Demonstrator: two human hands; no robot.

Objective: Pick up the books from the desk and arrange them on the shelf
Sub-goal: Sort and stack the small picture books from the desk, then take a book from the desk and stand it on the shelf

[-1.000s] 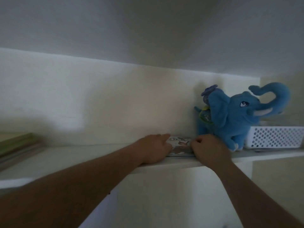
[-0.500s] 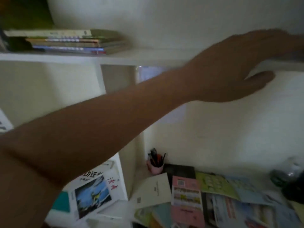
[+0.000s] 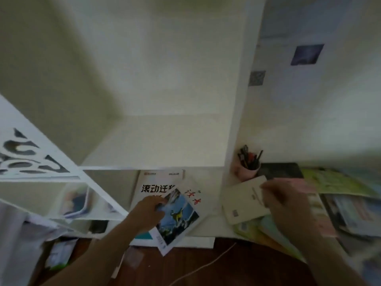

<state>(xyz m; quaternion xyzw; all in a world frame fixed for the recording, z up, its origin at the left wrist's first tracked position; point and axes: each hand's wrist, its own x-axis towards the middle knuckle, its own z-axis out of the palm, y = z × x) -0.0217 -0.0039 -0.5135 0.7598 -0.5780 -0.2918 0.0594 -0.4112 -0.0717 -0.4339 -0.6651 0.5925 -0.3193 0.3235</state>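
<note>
I am looking down at the desk. A book with a blue picture cover (image 3: 179,219) lies tilted on a white book with black Chinese title (image 3: 156,182). My left hand (image 3: 147,213) rests on the picture book's upper left corner, fingers curled at its edge. A cream booklet (image 3: 241,201) lies to the right on green books (image 3: 266,230). My right hand (image 3: 288,205) is blurred over the cream booklet's right edge and a pink book (image 3: 317,205); its grip is not clear. An empty white shelf compartment (image 3: 154,145) stands above the books.
A pink cup of pens (image 3: 247,170) stands by the shelf's upright. Several more books and papers (image 3: 354,211) are piled at the right. A white cable (image 3: 206,267) crosses the dark wood desk (image 3: 247,265). A white cut-out panel (image 3: 31,159) leans at the left.
Both hands have left the upper shelf, where they had laid a book beside the blue toy elephant. My view has dropped to the desk, and both hands have come down onto the books.
</note>
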